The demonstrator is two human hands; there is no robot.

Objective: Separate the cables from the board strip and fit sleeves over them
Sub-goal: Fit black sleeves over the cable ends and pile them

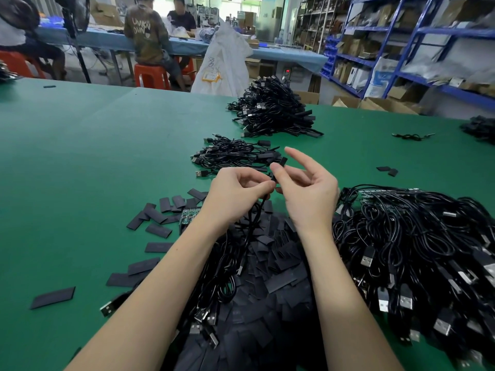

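Black sleeve [281,162] held up over the middle of the green counter [107,156], pinched between thumb and a finger of the right hand [308,194], index finger raised clear, remaining fingers loosely curled. Cable [254,218] gripped near its end by the curled fingers of the left hand [235,194], tip meeting the lower mouth of the sleeve, the rest hanging down between the forearms toward the loose sleeves [273,263] heaped directly below the sleeve. Just left of that heap, a green board strip [188,215] half hidden behind the left wrist. To the right of the sleeve, a large tangle of untreated cables [415,250] with USB plugs showing; just beyond the sleeve, a small finished bundle [233,155]; farther beyond, a tall finished stack [273,108]. Two stray sleeves [388,170] off to the right of the sleeve. Judged step: threading the cable end into the sleeve, barely started. Likely trouble from here: flat sleeve mouth pressed closed by too firm a pinch, so the cable end buckles against the edge instead of entering; a loose pinch letting the sleeve drop into the identical heap below; the hanging cable snagging on neighbouring cables and tugging the tip out of line. How far the tip sits inside the sleeve cannot be told, hidden by the fingers.
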